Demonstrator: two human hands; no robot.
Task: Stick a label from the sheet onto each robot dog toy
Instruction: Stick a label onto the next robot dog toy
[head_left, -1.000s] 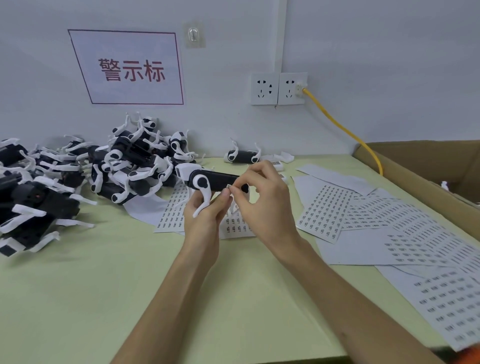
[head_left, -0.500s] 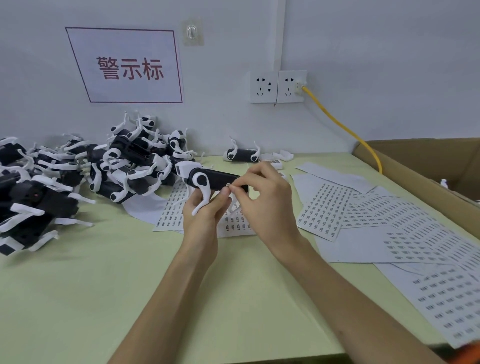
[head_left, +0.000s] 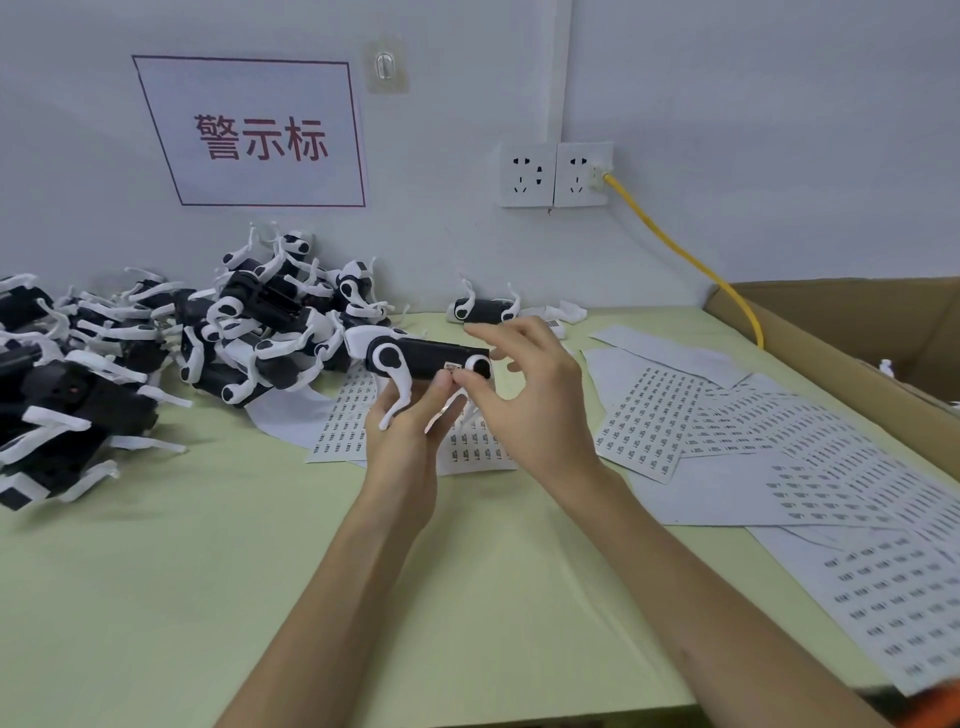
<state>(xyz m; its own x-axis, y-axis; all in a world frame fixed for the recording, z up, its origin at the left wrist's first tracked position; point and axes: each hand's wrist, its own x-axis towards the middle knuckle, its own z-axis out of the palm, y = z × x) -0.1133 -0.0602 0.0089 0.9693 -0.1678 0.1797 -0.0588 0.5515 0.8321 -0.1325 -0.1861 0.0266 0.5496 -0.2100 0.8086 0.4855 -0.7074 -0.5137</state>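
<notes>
Black plastic with white legs: that is the dog (head_left: 423, 357) held up over the tabletop (head_left: 260, 571) in the head view, the only view there is. The left hand (head_left: 410, 431) grips it from below, fingers curled round a white leg and the underside, thumb up against the body. A small label (head_left: 453, 367) sits on the near side of the body toward the rear, and the right hand (head_left: 524, 400) presses at it with thumb and forefinger tips, the other fingers spread loose. I judge this toy nearly done: the label looks seated, perhaps wanting a last rub. Much is left, it seems; a big pile (head_left: 171, 332) of dogs lies at the left against the wall, though whether those carry labels is too small to tell. One more dog (head_left: 485, 307) lies alone near the wall behind the hands. Sheets (head_left: 644, 415) lie spread at right and under the hands, overlapping, some printed, some blank. A cardboard box (head_left: 841, 353) stands at the far right, likely for finished toys, and a yellow cable (head_left: 685, 254) runs from the sockets (head_left: 556, 174) down beside it. Nothing blocks the hands; the loose sheets could slide.
</notes>
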